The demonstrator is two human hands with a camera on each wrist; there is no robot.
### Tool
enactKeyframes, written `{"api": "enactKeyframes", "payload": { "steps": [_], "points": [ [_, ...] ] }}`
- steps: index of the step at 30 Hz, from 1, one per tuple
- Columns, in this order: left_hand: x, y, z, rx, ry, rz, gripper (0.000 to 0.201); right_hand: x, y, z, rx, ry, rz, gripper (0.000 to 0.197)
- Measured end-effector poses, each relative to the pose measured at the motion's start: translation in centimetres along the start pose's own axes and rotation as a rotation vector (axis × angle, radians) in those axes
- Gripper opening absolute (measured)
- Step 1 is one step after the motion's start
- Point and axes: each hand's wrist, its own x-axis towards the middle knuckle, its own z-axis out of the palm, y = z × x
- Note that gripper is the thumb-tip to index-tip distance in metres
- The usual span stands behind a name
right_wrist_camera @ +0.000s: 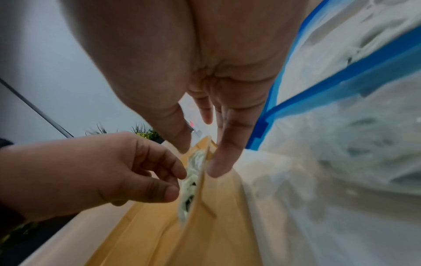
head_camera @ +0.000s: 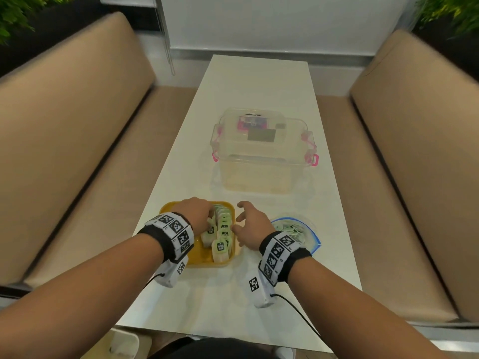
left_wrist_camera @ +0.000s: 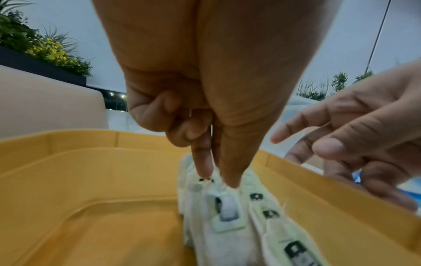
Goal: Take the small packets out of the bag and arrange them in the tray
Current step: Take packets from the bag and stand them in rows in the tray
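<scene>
A yellow tray (head_camera: 197,257) (left_wrist_camera: 91,180) (right_wrist_camera: 159,234) sits on the white table near me, with rows of pale green packets (head_camera: 220,246) (left_wrist_camera: 227,212) (right_wrist_camera: 192,178) standing along its right side. My left hand (head_camera: 208,221) (left_wrist_camera: 218,180) reaches down into the tray, thumb and forefinger pinching the top of one packet, the other fingers curled. My right hand (head_camera: 239,221) (right_wrist_camera: 200,160) hovers at the tray's right rim with fingers spread, holding nothing. The clear bag with a blue zip edge (head_camera: 315,239) (right_wrist_camera: 341,144) lies right of it, with several packets inside.
A clear plastic box with pink latches (head_camera: 264,151) stands farther back on the table (head_camera: 259,81). Beige padded benches (head_camera: 77,125) run along both long sides. Cables trail from my wrist cameras toward the near table edge.
</scene>
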Motion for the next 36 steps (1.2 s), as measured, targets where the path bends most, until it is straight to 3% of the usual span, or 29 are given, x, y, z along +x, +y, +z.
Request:
{"api": "enactKeyframes", "payload": {
  "steps": [3, 7, 10, 16, 18, 24, 27, 31, 36],
  "points": [
    [-1.0, 1.7, -0.9, -0.132, 0.118, 0.051, 0.025, -0.5, 0.5, -2.3, 0.039, 0.094, -0.047, 0.039],
    [-2.2, 6.7, -2.3, -0.279, 0.196, 0.237, 0.025, -1.4, 3.0, -7.0, -0.05, 0.272, -0.088, 0.025],
    [-1.8, 10.7, -2.2, -0.229, 0.152, 0.3, 0.022, -2.2, 5.8, -9.6, -0.183, 0.226, 0.007, 0.019],
    [0.7, 15.8, 0.1, -0.023, -0.093, 0.216, 0.025, -4.0, 10.0, -10.7, -0.216, 0.085, 0.135, 0.012],
    [1.2, 16.1, 0.6, -0.069, -0.127, 0.231, 0.029, -4.7, 11.0, -10.8, -0.239, 0.052, 0.106, 0.027],
    [1.6, 17.5, 0.8, -0.31, -0.158, 0.26, 0.047, -4.9, 13.1, -11.6, -0.153, 0.091, 0.165, 0.038],
    [1.7, 18.6, 0.9, -0.433, -0.078, 0.269, 0.048, -4.7, 13.3, -12.6, -0.032, 0.172, 0.156, 0.038],
    [2.2, 19.3, 1.4, -0.446, 0.022, 0.19, 0.046, -5.1, 14.0, -13.6, 0.053, 0.234, 0.103, 0.042],
    [2.0, 19.7, 2.8, -0.414, -0.029, 0.106, 0.049, -5.2, 14.6, -13.9, -0.028, 0.157, 0.037, 0.032]
  ]
}}
